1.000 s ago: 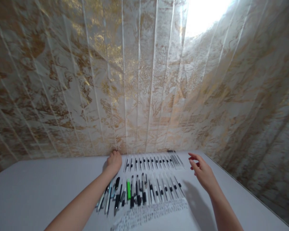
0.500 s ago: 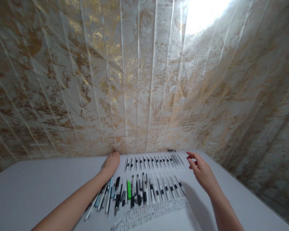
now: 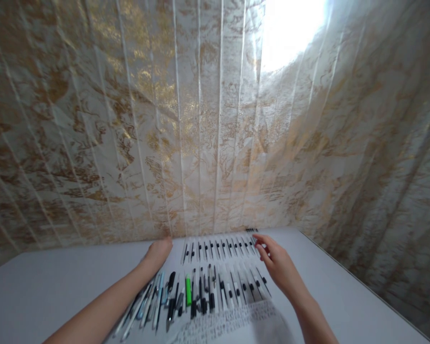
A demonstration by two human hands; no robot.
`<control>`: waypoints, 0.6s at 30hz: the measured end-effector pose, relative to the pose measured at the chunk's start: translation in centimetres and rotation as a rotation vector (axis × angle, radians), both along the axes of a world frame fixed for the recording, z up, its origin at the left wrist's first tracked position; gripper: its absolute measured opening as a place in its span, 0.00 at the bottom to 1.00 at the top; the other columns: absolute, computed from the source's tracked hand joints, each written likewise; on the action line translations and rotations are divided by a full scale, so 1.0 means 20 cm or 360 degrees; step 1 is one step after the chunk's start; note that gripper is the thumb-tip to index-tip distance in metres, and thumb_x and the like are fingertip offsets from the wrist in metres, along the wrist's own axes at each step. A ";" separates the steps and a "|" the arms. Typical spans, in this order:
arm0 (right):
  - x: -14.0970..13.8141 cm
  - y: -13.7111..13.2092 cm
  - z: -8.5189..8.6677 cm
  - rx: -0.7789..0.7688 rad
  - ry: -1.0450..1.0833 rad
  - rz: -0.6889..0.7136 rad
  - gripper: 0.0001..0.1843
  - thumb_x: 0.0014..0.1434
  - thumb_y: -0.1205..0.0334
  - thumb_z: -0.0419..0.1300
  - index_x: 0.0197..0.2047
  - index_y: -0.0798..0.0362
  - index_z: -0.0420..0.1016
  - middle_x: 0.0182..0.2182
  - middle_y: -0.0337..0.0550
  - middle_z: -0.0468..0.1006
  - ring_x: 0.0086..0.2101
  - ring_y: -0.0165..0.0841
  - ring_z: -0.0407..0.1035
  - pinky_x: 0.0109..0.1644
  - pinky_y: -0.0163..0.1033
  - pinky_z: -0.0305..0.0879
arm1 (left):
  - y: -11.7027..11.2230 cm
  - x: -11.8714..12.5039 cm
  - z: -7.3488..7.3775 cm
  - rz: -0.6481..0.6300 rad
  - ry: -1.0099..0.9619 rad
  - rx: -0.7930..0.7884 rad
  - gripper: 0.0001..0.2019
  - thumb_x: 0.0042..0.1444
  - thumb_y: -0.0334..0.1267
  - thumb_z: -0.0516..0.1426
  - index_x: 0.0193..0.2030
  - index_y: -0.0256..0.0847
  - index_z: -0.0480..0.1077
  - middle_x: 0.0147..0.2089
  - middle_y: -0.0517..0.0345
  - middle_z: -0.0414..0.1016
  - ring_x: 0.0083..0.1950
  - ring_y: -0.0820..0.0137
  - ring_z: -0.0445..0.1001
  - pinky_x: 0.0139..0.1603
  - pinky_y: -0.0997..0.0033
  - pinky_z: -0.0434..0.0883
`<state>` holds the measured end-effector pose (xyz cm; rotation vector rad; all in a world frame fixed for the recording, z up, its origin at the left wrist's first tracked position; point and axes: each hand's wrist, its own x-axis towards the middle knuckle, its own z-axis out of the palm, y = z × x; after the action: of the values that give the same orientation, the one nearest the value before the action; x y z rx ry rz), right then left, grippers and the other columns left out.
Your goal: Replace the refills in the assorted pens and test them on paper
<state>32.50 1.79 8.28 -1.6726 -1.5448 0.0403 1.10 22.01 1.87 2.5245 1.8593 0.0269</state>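
Note:
My left hand (image 3: 160, 251) rests at the back of the table, just left of a back row of thin black pen refills (image 3: 217, 248). Its fingers curl away from me and are mostly hidden, so I cannot tell whether they hold anything. My right hand (image 3: 275, 258) hovers at the right end of that row, thumb and forefinger bent but apart. Nothing shows between them. Some thin sticks beside the row are covered by its fingers. Nearer to me lies a second row of refills with black parts (image 3: 244, 287).
Left of the second row are assorted pens (image 3: 148, 301), several black pens and a bright green marker (image 3: 188, 290). In front lies a sheet with handwriting (image 3: 232, 317). A gold-patterned curtain (image 3: 200, 143) hangs behind the white table (image 3: 57, 282).
My right hand has moved left, from beside the back row to over its right end. My left hand stays near the back edge, and the view has shifted slightly.

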 end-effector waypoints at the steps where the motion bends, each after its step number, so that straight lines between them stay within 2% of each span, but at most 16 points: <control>1: 0.00 0.00 0.00 -0.0002 -0.0001 0.0008 0.19 0.62 0.58 0.48 0.49 0.54 0.74 0.38 0.48 0.81 0.28 0.35 0.73 0.34 0.40 0.71 | 0.01 -0.02 0.01 -0.0022 -0.0017 -0.0030 0.14 0.63 0.41 0.57 0.52 0.38 0.69 0.52 0.52 0.74 0.49 0.63 0.75 0.49 0.55 0.74; 5: -0.01 0.00 0.00 -0.0016 0.0005 0.0026 0.19 0.62 0.58 0.48 0.49 0.54 0.74 0.40 0.49 0.81 0.30 0.36 0.74 0.36 0.41 0.71 | 0.06 -0.11 0.03 -0.0154 -0.0115 -0.0162 0.12 0.63 0.41 0.57 0.51 0.38 0.70 0.51 0.53 0.75 0.48 0.63 0.75 0.49 0.55 0.74; 9: -0.01 0.01 0.00 -0.0059 0.0016 0.0057 0.19 0.62 0.57 0.48 0.49 0.55 0.74 0.41 0.51 0.80 0.32 0.37 0.74 0.38 0.43 0.71 | 0.05 -0.16 0.00 -0.0220 -0.0212 -0.0220 0.12 0.63 0.40 0.58 0.51 0.38 0.70 0.52 0.52 0.74 0.51 0.62 0.74 0.51 0.53 0.73; 14: -0.04 0.02 0.01 -0.0122 0.0047 0.0122 0.20 0.62 0.58 0.47 0.50 0.55 0.74 0.42 0.52 0.79 0.32 0.38 0.73 0.39 0.44 0.70 | 0.02 -0.16 -0.06 -0.0191 -0.0347 -0.0240 0.13 0.63 0.40 0.58 0.52 0.38 0.70 0.54 0.51 0.72 0.53 0.61 0.73 0.52 0.51 0.72; 18: -0.06 0.01 0.02 -0.0133 0.0090 0.0166 0.20 0.61 0.59 0.48 0.50 0.55 0.74 0.41 0.53 0.79 0.32 0.39 0.73 0.39 0.46 0.70 | 0.00 -0.13 -0.05 -0.0185 -0.0585 -0.0285 0.13 0.63 0.41 0.58 0.52 0.38 0.69 0.53 0.52 0.73 0.51 0.62 0.74 0.51 0.53 0.72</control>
<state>31.26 1.90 8.73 -1.6400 -1.6055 0.2078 -1.60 22.04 0.84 2.3113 1.5045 0.2891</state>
